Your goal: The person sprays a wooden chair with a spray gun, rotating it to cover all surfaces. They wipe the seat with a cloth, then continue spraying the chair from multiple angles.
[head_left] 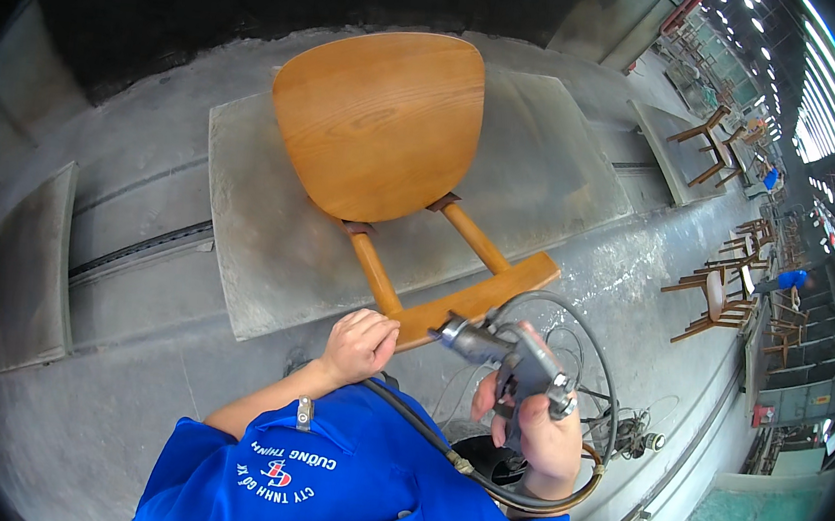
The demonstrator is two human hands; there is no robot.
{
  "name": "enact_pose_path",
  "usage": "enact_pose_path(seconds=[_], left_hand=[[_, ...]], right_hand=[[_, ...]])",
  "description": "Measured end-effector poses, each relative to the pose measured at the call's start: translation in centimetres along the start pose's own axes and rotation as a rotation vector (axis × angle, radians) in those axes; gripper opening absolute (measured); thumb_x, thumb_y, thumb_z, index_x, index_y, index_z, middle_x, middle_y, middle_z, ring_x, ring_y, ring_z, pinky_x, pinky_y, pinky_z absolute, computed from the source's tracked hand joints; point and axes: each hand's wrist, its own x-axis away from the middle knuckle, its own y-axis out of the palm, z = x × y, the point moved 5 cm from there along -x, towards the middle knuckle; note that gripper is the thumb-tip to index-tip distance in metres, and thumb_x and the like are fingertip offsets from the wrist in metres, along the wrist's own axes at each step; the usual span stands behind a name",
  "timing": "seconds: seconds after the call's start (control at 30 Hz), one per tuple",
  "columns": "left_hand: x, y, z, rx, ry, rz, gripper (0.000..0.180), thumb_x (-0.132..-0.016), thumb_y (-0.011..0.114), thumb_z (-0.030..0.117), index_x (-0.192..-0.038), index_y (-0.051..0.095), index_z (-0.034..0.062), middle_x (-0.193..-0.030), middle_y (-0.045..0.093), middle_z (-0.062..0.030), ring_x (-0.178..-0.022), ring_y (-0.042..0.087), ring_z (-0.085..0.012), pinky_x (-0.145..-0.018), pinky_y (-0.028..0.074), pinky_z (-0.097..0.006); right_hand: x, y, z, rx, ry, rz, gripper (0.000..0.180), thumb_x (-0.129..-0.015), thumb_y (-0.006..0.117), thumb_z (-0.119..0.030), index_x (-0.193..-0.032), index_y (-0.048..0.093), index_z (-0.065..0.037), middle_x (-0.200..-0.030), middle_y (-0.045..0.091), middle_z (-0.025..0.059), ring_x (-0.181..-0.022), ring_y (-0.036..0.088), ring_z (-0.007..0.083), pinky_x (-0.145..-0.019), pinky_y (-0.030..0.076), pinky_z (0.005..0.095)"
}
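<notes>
An orange-brown wooden chair (381, 121) stands on a grey flat board, its broad seat facing up and its backrest rail (521, 279) toward me. Two round posts join the seat to that rail. My left hand (361, 344) is closed on the rail's left end, fingers curled over it. Wrapped around the handle of a metal spray gun (528, 364) is my right hand (547, 429). The gun is held over the right half of the rail, with its nozzle end to the left. A dark hose (617, 380) loops beside my right wrist.
Under the chair lies the grey board (548, 163); a similar board (29, 273) is at the left, with a dark track (142, 252) between. Several chairs (715, 299) stand on the right, near a person in blue (793, 280). Spray equipment (637, 437) sits on the floor beside me.
</notes>
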Motion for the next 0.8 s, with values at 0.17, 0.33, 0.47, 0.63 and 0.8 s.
enact_pose_path(seconds=[0.17, 0.33, 0.47, 0.63, 0.8], left_hand=[[-0.5, 0.3, 0.6, -0.040, -0.039, 0.037, 0.008, -0.077, 0.072, 0.000, -0.085, 0.070, -0.0002, -0.079, 0.069, -0.0119, -0.072, 0.067, -0.0289, -0.064, 0.055, -0.037], [-1.0, 0.6, 1.0, -0.077, -0.064, 0.127, 0.006, -0.078, 0.070, -0.001, -0.084, 0.069, -0.0008, -0.077, 0.068, -0.0135, -0.070, 0.067, -0.0308, -0.063, 0.055, -0.039], [-1.5, 1.4, 1.2, -0.148, -0.098, 0.128, 0.006, -0.078, 0.070, -0.001, -0.084, 0.070, -0.0005, -0.078, 0.069, -0.0134, -0.071, 0.067, -0.0311, -0.064, 0.055, -0.039], [-2.3, 1.0, 1.2, -0.187, -0.133, 0.152, 0.005, -0.082, 0.066, 0.000, -0.085, 0.069, -0.0011, -0.080, 0.069, -0.0146, -0.072, 0.068, -0.0312, -0.066, 0.055, -0.038], [-4.8, -0.2, 0.4, -0.182, -0.215, 0.161, 0.005, -0.083, 0.066, 0.002, -0.085, 0.069, -0.0006, -0.080, 0.069, -0.0140, -0.069, 0.067, -0.0310, -0.064, 0.054, -0.038]], right_hand=[[0.2, -4.1, -1.4, 0.266, -0.158, 0.307, 0.066, -0.103, 0.057, -0.034, -0.156, 0.030, -0.005, -0.088, 0.062, 0.0062, -0.061, 0.050, 0.0036, -0.051, 0.040, 0.0176], [1.4, -9.0, -3.0, 0.390, -0.313, 0.641, 0.045, -0.106, 0.050, -0.041, -0.123, 0.053, 0.000, -0.087, 0.061, 0.0078, -0.074, 0.061, 0.0122, -0.046, 0.042, 0.0196], [1.6, -9.2, -3.2, 0.137, -0.260, 0.335, 0.058, -0.101, 0.054, -0.050, -0.129, 0.051, 0.001, -0.087, 0.060, 0.0122, -0.074, 0.062, 0.0174, -0.046, 0.043, 0.0211], [0.0, -8.2, -3.3, 0.110, -0.197, 0.137, 0.075, -0.098, 0.058, -0.052, -0.146, 0.037, 0.002, -0.087, 0.061, 0.0130, -0.075, 0.063, 0.0177, -0.046, 0.043, 0.0221], [-3.0, -11.5, -4.9, 0.293, -0.358, 0.451, 0.045, -0.103, 0.053, -0.046, -0.093, 0.050, -0.003, -0.086, 0.062, 0.0113, -0.074, 0.064, 0.0168, -0.045, 0.044, 0.0205]])
